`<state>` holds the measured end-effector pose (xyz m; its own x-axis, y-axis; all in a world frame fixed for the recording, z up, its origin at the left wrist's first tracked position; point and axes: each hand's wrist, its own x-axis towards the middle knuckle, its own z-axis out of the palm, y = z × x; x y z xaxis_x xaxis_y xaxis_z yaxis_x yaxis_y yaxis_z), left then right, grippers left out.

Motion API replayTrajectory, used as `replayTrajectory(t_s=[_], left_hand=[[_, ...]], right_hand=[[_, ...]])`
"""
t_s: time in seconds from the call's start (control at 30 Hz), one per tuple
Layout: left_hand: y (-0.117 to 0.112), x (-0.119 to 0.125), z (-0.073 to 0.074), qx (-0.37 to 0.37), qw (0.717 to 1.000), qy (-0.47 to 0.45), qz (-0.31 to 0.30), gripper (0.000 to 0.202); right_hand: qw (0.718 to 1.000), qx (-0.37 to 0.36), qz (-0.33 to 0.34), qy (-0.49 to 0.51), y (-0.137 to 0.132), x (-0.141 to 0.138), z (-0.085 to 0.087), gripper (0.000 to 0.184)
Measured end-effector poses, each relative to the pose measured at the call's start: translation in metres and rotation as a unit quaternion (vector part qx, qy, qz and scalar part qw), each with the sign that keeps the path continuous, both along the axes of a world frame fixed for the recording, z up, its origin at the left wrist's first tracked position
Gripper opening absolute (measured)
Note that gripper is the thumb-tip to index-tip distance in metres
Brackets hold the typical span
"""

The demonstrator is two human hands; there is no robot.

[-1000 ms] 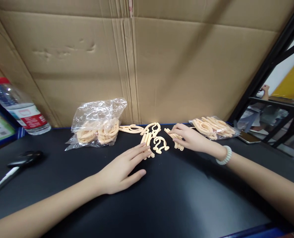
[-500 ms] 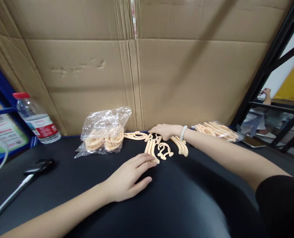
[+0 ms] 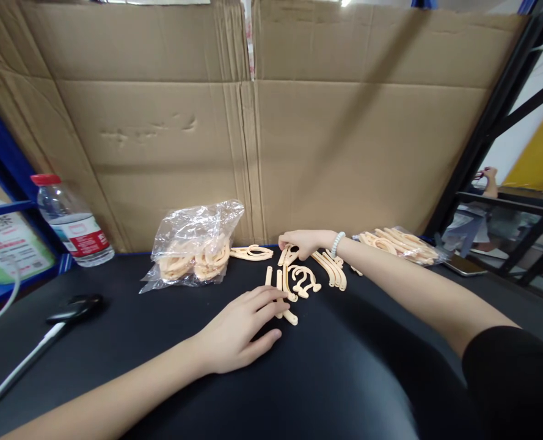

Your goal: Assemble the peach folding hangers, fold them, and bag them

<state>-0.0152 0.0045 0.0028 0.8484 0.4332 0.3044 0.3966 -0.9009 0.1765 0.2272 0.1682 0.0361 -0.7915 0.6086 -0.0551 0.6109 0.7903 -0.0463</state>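
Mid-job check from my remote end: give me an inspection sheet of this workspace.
Surface: black tabletop, shiny in front.
Job's things: loose cream strips near centre, hook pieces beside them, curved strips to the right; bagged pieces in left bag and right bag.
Clutter: red-capped bottle, black device, phone-like slab.
Hands: left hand spread, fingers on or just above the strips; right hand curled at far pieces, grip unclear.
Cables: white cable reaching the black device; another white stretch at left edge.
Surroundings: cardboard behind, blue frame left, black frame right; another person's hand beyond.
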Motion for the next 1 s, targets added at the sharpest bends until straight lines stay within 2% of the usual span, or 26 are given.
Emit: replayTrajectory(t_s=[0.13, 0.3, 0.5, 0.7, 0.87, 1.0], left_hand=[[0.0, 0.0, -0.001, -0.006, 1.0, 0.014, 0.0, 0.038], [0.0, 0.0, -0.001, 0.007, 1.0, 0.028, 0.004, 0.05], [0.0, 0.001, 0.004, -0.021, 0.997, 0.07, -0.009, 0.05], [0.002, -0.001, 0.0, -0.02, 0.996, 0.081, -0.013, 0.052], [0.001, -0.001, 0.001, -0.022, 0.998, 0.059, -0.02, 0.051], [0.003, -0.002, 0.002, -0.034, 0.998, 0.055, -0.016, 0.052]], right_hand=[[1.0, 0.004, 0.004, 0.008, 0.0, 0.007, 0.003, 0.066], [0.999, 0.017, 0.022, 0.022, -0.002, 0.011, 0.002, 0.055], [0.994, 0.066, 0.051, 0.074, -0.005, 0.006, 0.004, 0.053], [0.986, 0.098, 0.062, 0.119, -0.005, 0.009, 0.01, 0.05], [0.977, 0.108, 0.047, 0.179, -0.021, 0.014, 0.016, 0.056], [0.957, 0.127, 0.01, 0.26, -0.041, 0.024, 0.016, 0.055]])
